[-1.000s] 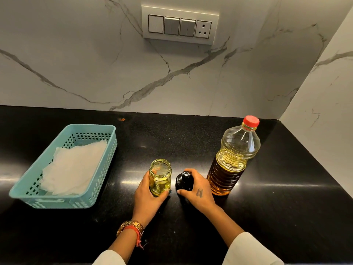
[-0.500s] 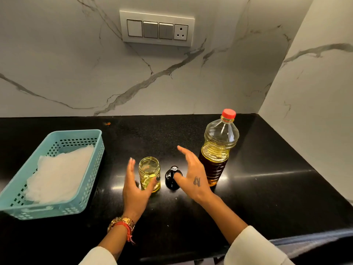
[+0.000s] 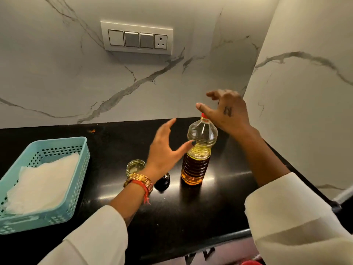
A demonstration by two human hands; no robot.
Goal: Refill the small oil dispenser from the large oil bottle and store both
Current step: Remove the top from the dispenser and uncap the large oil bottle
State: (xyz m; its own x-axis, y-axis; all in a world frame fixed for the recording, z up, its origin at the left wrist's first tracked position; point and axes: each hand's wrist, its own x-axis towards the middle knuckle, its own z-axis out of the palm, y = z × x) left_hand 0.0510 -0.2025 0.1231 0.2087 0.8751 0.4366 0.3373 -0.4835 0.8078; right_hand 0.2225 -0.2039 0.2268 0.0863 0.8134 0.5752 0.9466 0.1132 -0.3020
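No readable text; small dark mark on back of right hand [image 3: 228, 111], illegible

Illumination is warm and moderately dim, falling from overhead. The black counter [image 3: 219, 207] shows soft specular streaks near its middle, brightest just right of the large oil bottle [image 3: 198, 159] and in a fainter band toward the front edge. The bottle's oil glows amber where light passes through it. The marble wall [image 3: 57, 77] reads evenly lit, greyish-cream, with a shadow beneath the switch panel [image 3: 136, 38]. Motion blur softens the right hand [image 3: 227, 109], fingertips worst; the left hand [image 3: 164, 150] is slightly smeared. Wide-angle distortion bows the counter's back edge and stretches the sleeves at the lower corners. Fine grain and compression softness are present throughout.
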